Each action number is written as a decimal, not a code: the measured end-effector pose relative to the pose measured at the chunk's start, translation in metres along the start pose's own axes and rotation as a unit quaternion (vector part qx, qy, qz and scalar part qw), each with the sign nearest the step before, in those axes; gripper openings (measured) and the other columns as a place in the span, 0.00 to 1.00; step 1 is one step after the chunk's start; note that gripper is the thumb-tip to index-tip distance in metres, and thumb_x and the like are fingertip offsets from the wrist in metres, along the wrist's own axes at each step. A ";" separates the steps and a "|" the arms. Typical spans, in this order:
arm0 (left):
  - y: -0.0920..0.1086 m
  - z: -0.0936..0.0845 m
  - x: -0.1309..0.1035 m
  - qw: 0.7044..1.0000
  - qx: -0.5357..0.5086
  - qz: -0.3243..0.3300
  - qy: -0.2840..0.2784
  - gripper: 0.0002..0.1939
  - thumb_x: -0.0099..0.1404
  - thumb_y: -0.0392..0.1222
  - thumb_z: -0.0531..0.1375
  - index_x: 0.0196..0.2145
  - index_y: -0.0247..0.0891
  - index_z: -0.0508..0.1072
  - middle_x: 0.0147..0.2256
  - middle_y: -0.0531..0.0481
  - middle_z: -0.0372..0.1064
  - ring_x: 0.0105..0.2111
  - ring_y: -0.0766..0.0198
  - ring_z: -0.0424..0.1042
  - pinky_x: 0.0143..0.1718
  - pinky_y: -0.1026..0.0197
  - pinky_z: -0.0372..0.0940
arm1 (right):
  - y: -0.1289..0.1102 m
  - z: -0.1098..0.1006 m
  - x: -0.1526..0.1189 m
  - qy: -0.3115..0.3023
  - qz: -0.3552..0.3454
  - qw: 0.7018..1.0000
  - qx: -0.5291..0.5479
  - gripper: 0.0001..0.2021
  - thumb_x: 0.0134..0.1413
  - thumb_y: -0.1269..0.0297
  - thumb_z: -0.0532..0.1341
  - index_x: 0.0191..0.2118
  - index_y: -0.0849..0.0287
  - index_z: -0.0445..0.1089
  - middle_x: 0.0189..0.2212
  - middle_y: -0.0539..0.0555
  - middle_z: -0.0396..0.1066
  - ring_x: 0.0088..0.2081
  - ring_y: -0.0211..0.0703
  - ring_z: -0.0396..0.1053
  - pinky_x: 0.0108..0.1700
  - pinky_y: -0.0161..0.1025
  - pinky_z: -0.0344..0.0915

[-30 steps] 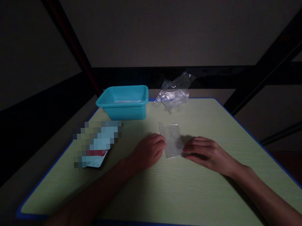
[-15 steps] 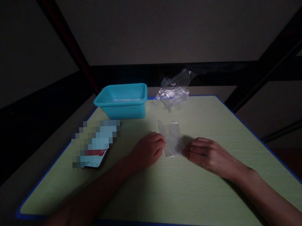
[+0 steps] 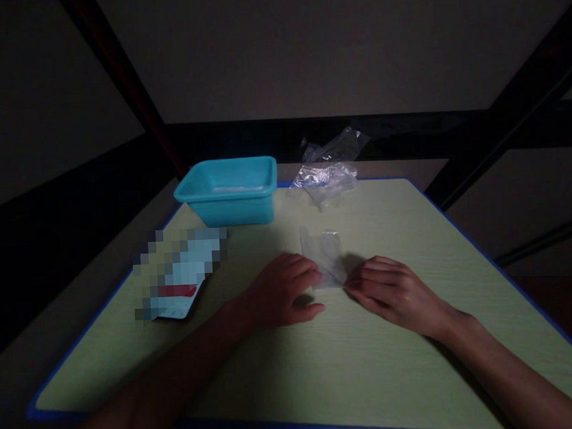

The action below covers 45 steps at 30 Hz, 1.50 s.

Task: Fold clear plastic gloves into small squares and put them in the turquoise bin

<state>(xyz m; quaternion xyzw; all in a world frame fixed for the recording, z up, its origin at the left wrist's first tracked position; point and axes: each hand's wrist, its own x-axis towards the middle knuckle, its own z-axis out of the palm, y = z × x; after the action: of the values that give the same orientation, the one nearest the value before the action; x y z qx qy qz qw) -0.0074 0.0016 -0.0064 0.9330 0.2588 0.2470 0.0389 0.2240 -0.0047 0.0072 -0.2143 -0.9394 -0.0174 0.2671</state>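
A small clear plastic bag [image 3: 329, 257] lies on the pale green table in front of me, between both hands. My left hand [image 3: 289, 290] is at its left side, fingertips touching the bag's lower left edge, with the thumb spread away from the fingers. At the lower right corner of the bag, my right hand [image 3: 388, 292] pinches the plastic between thumb and fingers.
A turquoise plastic basin [image 3: 241, 210] stands at the table's back left. Crumpled clear plastic [image 3: 327, 178] lies at the back edge. A phone [image 3: 193, 269], partly pixelated, rests at the left. The table [image 3: 416, 373] has a blue rim.
The thumb of my left hand has come away from the bag and opened toward me, while its fingers moved slightly right. The bag's lower edge has shifted up a little. My right hand has hardly moved.
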 end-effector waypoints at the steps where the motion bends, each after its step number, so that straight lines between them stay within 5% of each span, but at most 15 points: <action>1: 0.000 0.000 0.000 1.000 0.007 0.006 -0.004 0.17 0.60 0.48 0.56 0.40 0.32 0.69 0.40 0.42 0.70 0.39 0.57 0.68 0.41 0.56 0.62 | 0.000 0.000 0.000 0.007 0.007 1.000 0.012 0.11 0.60 0.71 0.51 0.32 0.62 0.70 0.25 0.55 0.71 0.29 0.40 0.67 0.32 0.39 0.63; 10: 0.000 0.007 0.001 0.995 0.095 -0.018 0.030 0.12 0.65 0.32 0.48 0.41 0.32 0.70 0.38 0.42 0.73 0.38 0.60 0.71 0.41 0.57 0.67 | -0.003 -0.005 0.002 0.048 0.010 0.998 0.037 0.07 0.58 0.72 0.53 0.35 0.60 0.68 0.28 0.55 0.73 0.30 0.40 0.69 0.33 0.40 0.65; 16: -0.002 0.007 0.000 0.993 0.102 -0.005 0.056 0.12 0.66 0.32 0.48 0.38 0.31 0.71 0.37 0.43 0.74 0.36 0.61 0.73 0.40 0.59 0.69 | 0.000 -0.001 0.000 0.004 0.015 1.000 -0.003 0.12 0.57 0.60 0.57 0.42 0.63 0.68 0.35 0.57 0.74 0.35 0.44 0.70 0.35 0.42 0.67; 29: 0.000 0.004 0.002 0.995 0.092 -0.018 0.029 0.11 0.64 0.31 0.50 0.34 0.33 0.72 0.34 0.45 0.75 0.33 0.62 0.73 0.37 0.60 0.69 | 0.012 0.008 -0.004 -0.072 0.058 0.995 -0.036 0.17 0.62 0.62 0.46 0.43 0.65 0.69 0.34 0.60 0.73 0.36 0.46 0.69 0.37 0.43 0.66; 45: -0.007 0.009 -0.002 0.996 0.033 -0.074 0.028 0.08 0.59 0.27 0.55 0.31 0.33 0.73 0.33 0.46 0.72 0.34 0.62 0.69 0.37 0.62 0.65 | 0.011 0.011 -0.003 -0.053 0.019 0.996 -0.062 0.17 0.63 0.66 0.46 0.38 0.64 0.71 0.27 0.56 0.71 0.30 0.43 0.66 0.33 0.40 0.63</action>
<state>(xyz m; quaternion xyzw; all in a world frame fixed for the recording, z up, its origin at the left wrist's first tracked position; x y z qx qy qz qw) -0.0075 0.0072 -0.0160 0.9046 0.3363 0.2611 0.0186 0.2252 0.0058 -0.0043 -0.2485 -0.9452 -0.0591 0.2031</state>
